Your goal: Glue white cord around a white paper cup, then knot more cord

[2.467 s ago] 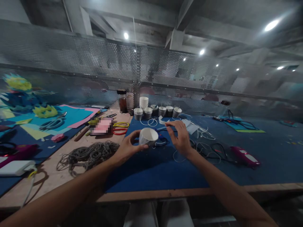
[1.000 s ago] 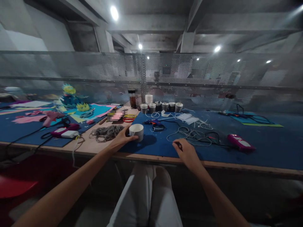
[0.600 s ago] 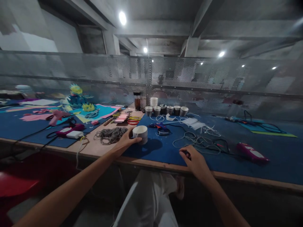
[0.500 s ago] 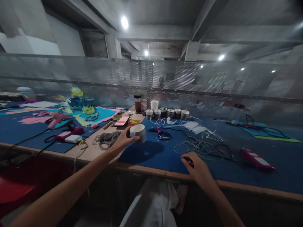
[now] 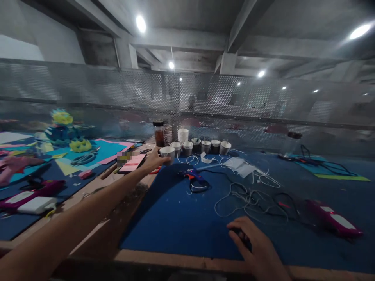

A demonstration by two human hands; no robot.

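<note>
Legible lettering: none that I could make out from my remote seat.
Item: phone point(image 5: 133, 162) on the desk point(image 5: 181, 230), pink screen, partly pixelated; whatever it displayed was too small for me to read.
Item: right-hand purple box point(image 5: 336, 219), pale panels on top; I found any print there too blurred to read.
Item: left-hand purple box point(image 5: 52, 185), one pale panel, which I could not read either.
</note>
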